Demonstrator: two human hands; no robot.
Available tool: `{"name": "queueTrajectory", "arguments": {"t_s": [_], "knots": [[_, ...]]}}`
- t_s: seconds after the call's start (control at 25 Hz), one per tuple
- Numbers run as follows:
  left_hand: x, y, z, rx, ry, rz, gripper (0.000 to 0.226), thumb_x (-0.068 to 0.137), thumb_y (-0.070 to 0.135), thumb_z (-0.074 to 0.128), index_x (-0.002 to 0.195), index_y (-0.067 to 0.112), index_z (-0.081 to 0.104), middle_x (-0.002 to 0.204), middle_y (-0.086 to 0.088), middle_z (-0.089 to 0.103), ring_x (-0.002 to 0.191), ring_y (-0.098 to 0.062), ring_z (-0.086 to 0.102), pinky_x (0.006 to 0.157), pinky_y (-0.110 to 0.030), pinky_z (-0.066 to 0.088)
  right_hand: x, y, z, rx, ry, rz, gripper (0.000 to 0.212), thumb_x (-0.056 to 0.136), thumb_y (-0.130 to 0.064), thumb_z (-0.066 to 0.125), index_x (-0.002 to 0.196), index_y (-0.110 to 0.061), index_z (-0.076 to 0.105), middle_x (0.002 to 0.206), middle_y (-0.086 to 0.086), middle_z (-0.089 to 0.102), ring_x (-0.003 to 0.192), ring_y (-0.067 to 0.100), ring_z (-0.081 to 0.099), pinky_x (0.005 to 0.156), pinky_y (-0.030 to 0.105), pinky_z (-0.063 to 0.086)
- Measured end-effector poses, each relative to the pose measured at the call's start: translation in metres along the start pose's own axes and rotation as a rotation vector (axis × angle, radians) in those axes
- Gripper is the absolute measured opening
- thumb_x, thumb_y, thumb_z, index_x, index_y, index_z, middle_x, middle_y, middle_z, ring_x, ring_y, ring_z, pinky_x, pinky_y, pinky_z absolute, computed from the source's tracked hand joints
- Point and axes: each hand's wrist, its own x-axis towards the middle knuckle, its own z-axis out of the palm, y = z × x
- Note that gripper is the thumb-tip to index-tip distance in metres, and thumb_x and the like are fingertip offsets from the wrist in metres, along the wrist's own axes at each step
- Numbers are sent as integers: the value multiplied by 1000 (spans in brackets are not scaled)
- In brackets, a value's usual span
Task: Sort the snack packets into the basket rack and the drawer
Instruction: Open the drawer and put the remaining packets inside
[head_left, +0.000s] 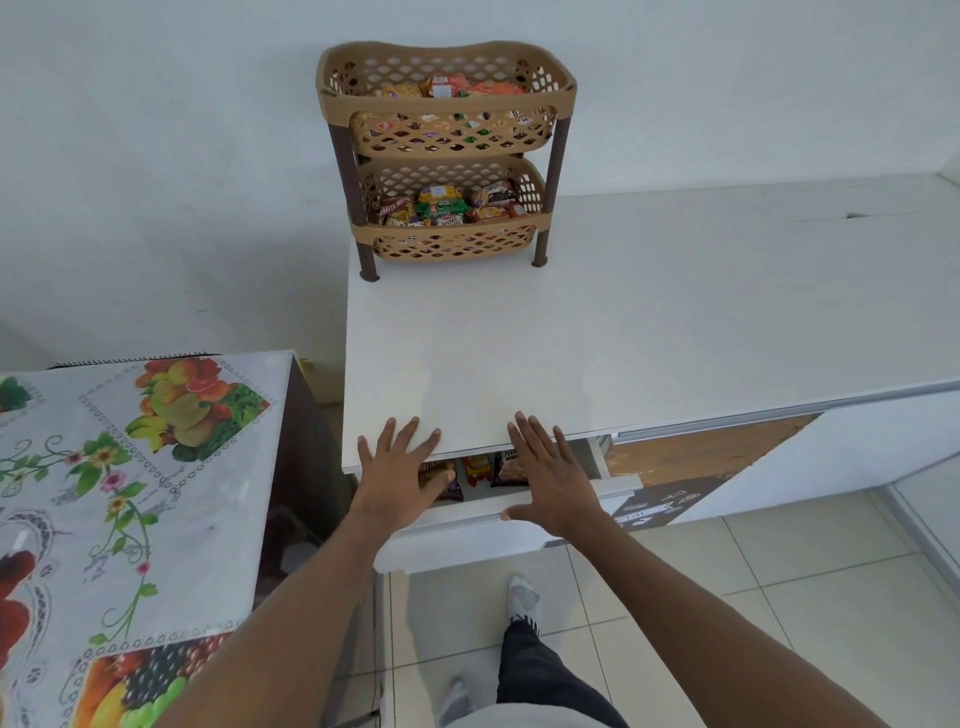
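Note:
A tan two-tier basket rack (447, 156) on dark brown legs stands at the back left of the white counter (649, 322). Both tiers hold several snack packets (452, 205). Under the counter's front edge a white drawer (467, 530) is pulled partly out, and a few snack packets (485, 467) show inside it. My left hand (397, 475) hovers flat over the drawer's left side, fingers spread, holding nothing. My right hand (553, 475) is flat and spread over the drawer's right side, its thumb at the drawer front. Most of the drawer's inside is hidden under the counter.
A lower table with a fruit-and-flower printed cover (130, 493) stands at the left, close to the drawer. A pale wall is behind the rack. A damaged brown cabinet front (701, 457) lies right of the drawer. Tiled floor (779, 597) and my feet are below.

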Motion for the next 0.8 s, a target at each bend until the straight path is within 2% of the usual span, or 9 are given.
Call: {"name": "queueTrajectory", "arguments": {"t_s": [0.12, 0.24, 0.48, 0.64, 0.8], "knots": [[-1, -3, 1, 52, -20, 37, 92, 91, 87, 37, 168, 42, 14, 179, 3, 2, 165, -33, -7, 126, -68, -2, 7, 0, -1, 31, -13, 34, 110, 91, -70, 57, 166, -22, -9, 173, 2, -16, 160, 22, -13, 131, 46, -5], [-2, -3, 3, 107, -41, 35, 98, 89, 85, 45, 168, 40, 9, 179, 1, -3, 164, -35, -10, 125, -70, -2, 10, 1, 0, 39, 26, 45, 90, 98, -58, 56, 167, -28, 6, 175, 0, 0, 162, 20, 0, 131, 44, 1], [0, 8, 6, 60, 29, -25, 74, 100, 57, 58, 164, 38, 27, 176, 2, 13, 165, -33, 2, 127, -70, 6, 18, 5, -4, -3, 111, 49, 64, 101, -38, 59, 160, -32, 34, 168, -4, 30, 153, 18, 30, 126, 38, 20], [1, 12, 6, 54, 69, -47, 62, 104, 48, 55, 161, 38, 33, 174, 4, 20, 164, -32, 9, 128, -68, 10, 21, 3, -8, -45, 161, 67, 52, 96, -25, 66, 146, -28, 54, 153, -1, 52, 138, 23, 51, 115, 42, 37], [7, 19, 6, 86, 81, -67, 56, 108, 40, 51, 161, 37, 35, 174, 3, 24, 164, -32, 13, 127, -68, 12, 26, -1, -8, -64, 177, 81, 45, 91, -14, 68, 134, -26, 61, 138, -2, 60, 121, 25, 59, 106, 41, 43]]}}
